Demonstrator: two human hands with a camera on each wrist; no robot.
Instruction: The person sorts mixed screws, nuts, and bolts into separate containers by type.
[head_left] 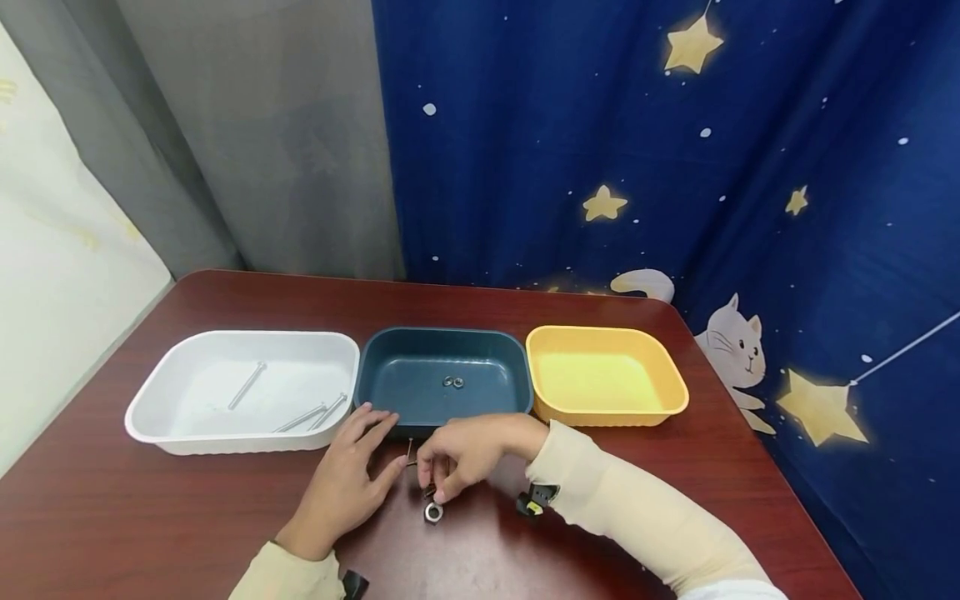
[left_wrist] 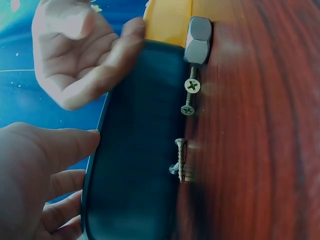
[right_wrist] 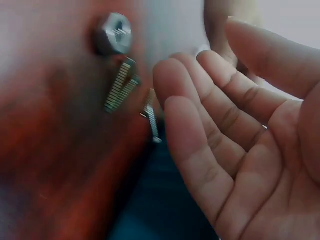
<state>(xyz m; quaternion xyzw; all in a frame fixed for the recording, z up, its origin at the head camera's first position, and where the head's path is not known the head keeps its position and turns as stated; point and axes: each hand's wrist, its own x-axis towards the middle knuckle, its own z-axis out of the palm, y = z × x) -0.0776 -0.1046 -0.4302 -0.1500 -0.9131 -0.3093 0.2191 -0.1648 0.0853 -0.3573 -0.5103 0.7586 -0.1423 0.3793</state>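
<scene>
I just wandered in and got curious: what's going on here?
Someone is working bare-handed at a table. The right hand is close to a large nut and several screws lying in front of the dark tray; no part shows in its grasp. The left hand is by that tray's near edge. Long bolts lie in the white tray, two small nuts in the dark one, and a yellow tray stands beside it.

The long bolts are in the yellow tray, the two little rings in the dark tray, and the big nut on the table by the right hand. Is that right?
One tray is wrong: the head view shows the long bolts in the white tray. The two little rings are in the dark tray, and the big nut on the table by the right hand.
</scene>
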